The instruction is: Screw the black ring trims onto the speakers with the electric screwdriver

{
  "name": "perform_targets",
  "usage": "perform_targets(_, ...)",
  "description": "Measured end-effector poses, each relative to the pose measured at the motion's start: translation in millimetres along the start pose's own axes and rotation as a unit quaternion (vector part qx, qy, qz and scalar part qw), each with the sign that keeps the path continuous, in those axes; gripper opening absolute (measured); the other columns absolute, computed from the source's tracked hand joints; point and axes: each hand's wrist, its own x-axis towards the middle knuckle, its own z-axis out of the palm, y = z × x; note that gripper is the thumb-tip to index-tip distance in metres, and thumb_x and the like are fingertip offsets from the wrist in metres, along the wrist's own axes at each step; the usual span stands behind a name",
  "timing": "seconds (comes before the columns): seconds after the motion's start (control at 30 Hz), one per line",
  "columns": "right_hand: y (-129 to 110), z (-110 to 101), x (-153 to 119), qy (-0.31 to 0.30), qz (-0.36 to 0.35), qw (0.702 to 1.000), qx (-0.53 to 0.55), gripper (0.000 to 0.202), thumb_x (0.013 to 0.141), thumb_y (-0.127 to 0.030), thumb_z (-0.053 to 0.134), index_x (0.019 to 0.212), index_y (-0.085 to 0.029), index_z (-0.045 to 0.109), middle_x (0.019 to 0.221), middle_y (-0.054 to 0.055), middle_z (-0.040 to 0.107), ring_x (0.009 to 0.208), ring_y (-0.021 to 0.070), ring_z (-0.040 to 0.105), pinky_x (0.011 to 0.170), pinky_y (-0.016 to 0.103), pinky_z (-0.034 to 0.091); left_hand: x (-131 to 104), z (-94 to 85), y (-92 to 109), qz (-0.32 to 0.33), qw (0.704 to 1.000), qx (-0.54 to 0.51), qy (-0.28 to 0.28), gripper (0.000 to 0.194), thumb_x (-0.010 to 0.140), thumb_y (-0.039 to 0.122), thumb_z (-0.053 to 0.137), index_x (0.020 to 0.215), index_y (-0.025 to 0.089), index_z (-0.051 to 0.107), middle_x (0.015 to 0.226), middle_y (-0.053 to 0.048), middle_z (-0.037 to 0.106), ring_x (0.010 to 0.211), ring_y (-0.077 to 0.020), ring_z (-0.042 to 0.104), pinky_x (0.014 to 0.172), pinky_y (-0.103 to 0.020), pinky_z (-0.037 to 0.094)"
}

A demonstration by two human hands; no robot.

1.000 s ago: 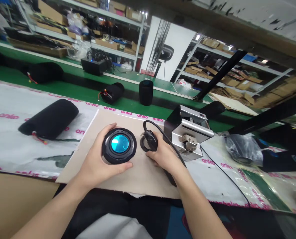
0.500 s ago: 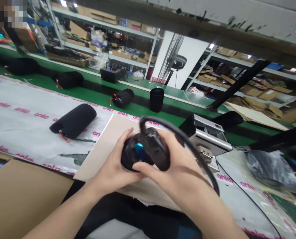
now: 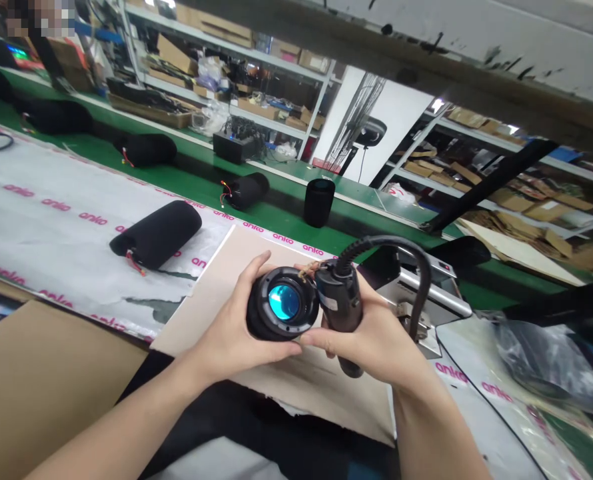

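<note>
Beyond the fingers: green bench (image 3: 284, 203), the largest surface, carrying one upright dark cylinder (image 3: 319, 202). White sheeting (image 3: 61, 233) with pink lettering covers its near part, spreading to both sides of the fingers, probably to protect the top. Under the fingers: cardboard (image 3: 211, 293), likely a pad against scratches. Outward of the right fingers: silver machine (image 3: 444, 293), partly hidden by the wrist and perhaps stationed there for easy reach. Well left of the left fingers: a dark cylinder on its side (image 3: 159, 233), red wires (image 3: 135, 262) trailing from its near end. Between the hands: black cylinder (image 3: 282, 304), its ringed end face up. Left hand (image 3: 231, 333) clasps its side, thumb along the near edge, others around the far side; this seems meant to steady it and leave the face exposed. Right hand (image 3: 376, 330) is closed round a corded tool (image 3: 339, 300), just beside the rim; contact unclear. Its thick cord (image 3: 421, 267) arches over the right knuckles, apparently clear of the grip. Smallest: blue disc (image 3: 284, 302), centred in the face, uncovered by any finger.
</note>
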Motion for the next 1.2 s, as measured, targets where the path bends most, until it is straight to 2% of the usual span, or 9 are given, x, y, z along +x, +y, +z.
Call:
perform_targets(0.13, -4.3, 8.3, -3.1, 0.049, -0.057, 0.997, 0.035, 0.068, 0.07, -0.021, 0.101, 0.13, -0.034, 0.072, 0.123, 0.002, 0.076, 0.125, 0.0316, 0.071, 0.111, 0.05, 0.061, 1.0, 1.6, 1.1, 0.0, 1.0, 0.002, 0.001, 0.127, 0.064, 0.038, 0.103, 0.165, 0.031, 0.027, 0.165, -0.015, 0.051, 0.155, -0.0407, 0.048, 0.127, -0.056, 0.045)
perform_targets(0.23, -7.8, 11.5, -6.2, 0.083, -0.087, 0.993, 0.021, 0.064, 0.071, -0.028, 0.101, 0.128, -0.034, 0.072, 0.128, 0.002, 0.074, 0.123, 0.0299, 0.072, 0.107, 0.045, 0.064, 0.5, 3.1, 2.1, 0.0, 1.0, -0.021, 0.008, 0.124, 0.066, 0.031, 0.101, 0.165, 0.032, 0.027, 0.168, -0.013, 0.049, 0.156, -0.0385, 0.048, 0.128, -0.053, 0.044)
perform_targets(0.33, -4.4, 10.5, -7.6, 0.075, -0.043, 0.995, -0.046, 0.068, 0.069, -0.037, 0.102, 0.13, -0.037, 0.071, 0.128, 0.0, 0.074, 0.12, 0.0306, 0.072, 0.102, 0.045, 0.064, -0.6, 3.1, 2.2, -0.016, 0.999, -0.031, 0.009, 0.125, 0.066, 0.03, 0.101, 0.166, 0.034, 0.027, 0.164, -0.012, 0.052, 0.152, -0.0373, 0.053, 0.128, -0.053, 0.044)
perform_targets(0.43, 2.5, 8.1, -7.6, 0.056, 0.002, 0.995, -0.088, 0.08, 0.067, -0.035, 0.103, 0.138, -0.039, 0.067, 0.14, 0.001, 0.069, 0.133, 0.0333, 0.065, 0.113, 0.05, 0.057, -1.4, 1.9, 0.6, -0.028, 0.999, -0.017, 0.01, 0.129, 0.063, 0.034, 0.103, 0.167, 0.034, 0.026, 0.162, -0.014, 0.053, 0.15, -0.0389, 0.055, 0.127, -0.055, 0.045)
perform_targets(0.6, 6.4, 9.8, -6.4, 0.033, -0.021, 0.999, -0.03, 0.079, 0.069, -0.03, 0.102, 0.139, -0.04, 0.065, 0.143, -0.002, 0.068, 0.137, 0.0287, 0.062, 0.115, 0.042, 0.056, -1.0, 1.5, -1.1, -0.028, 0.999, -0.019, 0.01, 0.129, 0.064, 0.037, 0.103, 0.167, 0.034, 0.026, 0.164, -0.015, 0.051, 0.151, -0.04, 0.053, 0.127, -0.055, 0.044)
perform_targets(0.83, 10.8, 15.8, -9.2, 0.077, -0.011, 0.996, -0.032, 0.077, 0.067, -0.039, 0.103, 0.135, -0.031, 0.068, 0.132, 0.007, 0.074, 0.128, 0.0357, 0.068, 0.108, 0.051, 0.061, 1.0, 1.6, -0.7, 0.013, 0.999, -0.041, -0.009, 0.127, 0.066, 0.027, 0.102, 0.166, 0.035, 0.025, 0.163, -0.012, 0.053, 0.15, -0.0353, 0.055, 0.121, -0.043, 0.052)
perform_targets(0.97, 11.5, 13.6, -8.0, 0.091, 0.014, 0.993, -0.07, 0.079, 0.064, -0.046, 0.103, 0.134, -0.034, 0.069, 0.132, 0.004, 0.074, 0.128, 0.0356, 0.067, 0.114, 0.053, 0.055, 1.5, 1.5, 0.0, 0.01, 0.999, -0.036, -0.007, 0.125, 0.067, 0.029, 0.102, 0.166, 0.036, 0.026, 0.163, -0.012, 0.051, 0.151, -0.0362, 0.055, 0.122, -0.046, 0.05)
perform_targets(1.1, 2.0, 13.0, -4.7, 0.082, 0.047, 0.991, -0.099, 0.079, 0.061, -0.043, 0.103, 0.132, -0.04, 0.068, 0.132, 0.0, 0.073, 0.13, 0.036, 0.065, 0.117, 0.056, 0.05, 2.0, 3.0, 2.3, -0.025, 1.0, -0.018, 0.002, 0.125, 0.065, 0.034, 0.102, 0.166, 0.034, 0.027, 0.163, -0.014, 0.051, 0.154, -0.0396, 0.049, 0.128, -0.054, 0.043)
perform_targets(1.2, -7.2, 15.3, -5.2, 0.075, 0.061, 0.986, -0.133, 0.074, 0.064, -0.044, 0.1, 0.131, -0.04, 0.068, 0.128, 0.001, 0.074, 0.121, 0.0352, 0.068, 0.109, 0.053, 0.055, 2.7, 2.2, 5.0, -0.012, 1.0, -0.022, 0.0, 0.124, 0.069, 0.03, 0.099, 0.167, 0.035, 0.023, 0.164, -0.014, 0.05, 0.15, -0.0387, 0.054, 0.123, -0.051, 0.05)
